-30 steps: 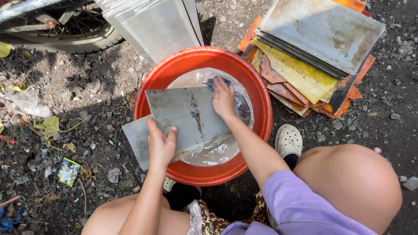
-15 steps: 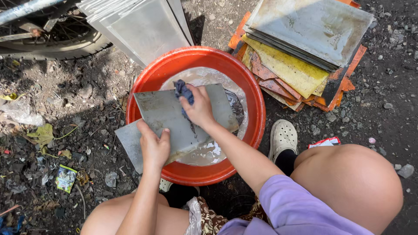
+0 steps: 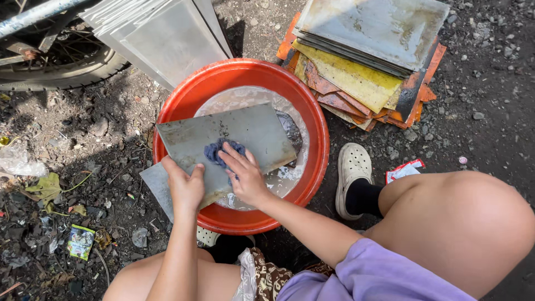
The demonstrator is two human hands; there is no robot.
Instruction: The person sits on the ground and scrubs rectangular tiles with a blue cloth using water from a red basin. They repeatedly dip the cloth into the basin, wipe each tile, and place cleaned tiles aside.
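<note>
Observed at centre frame: a person squats over a red plastic basin (image 3: 312, 111) holding soapy, cloudy water. A grey rectangular metal sheet (image 3: 251, 131) lies tilted across the basin, its lower left end overhanging the rim toward the ground, its right end over the water.

Left hand (image 3: 185, 187): fingers curled over the near edge of the sheet at lower centre, thumb on top, gripping it firmly. Right hand (image 3: 245, 177): fingers loosely bent and spread, pressed down on a blue cloth (image 3: 216, 151), which is wadded up against the sheet's upper face just above the fingertips. Whether the cloth is pinched or only pressed flat cannot be told.

Surroundings: at upper right, a stack of dirty sheets (image 3: 368, 44), grey on top with yellow and rust-orange ones below, rests on the ground just beside the basin. At upper left, a row of cleaner grey sheets (image 3: 167, 39) leans near a wheel with tyre (image 3: 61, 67). A cream clog (image 3: 352, 167) with a black sock sits right of the basin, touching or nearly touching its rim. A small red and white wrapper (image 3: 404, 170) lies just right of the clog. A green packet (image 3: 81, 241) lies among litter on the dirt at lower left.
</note>
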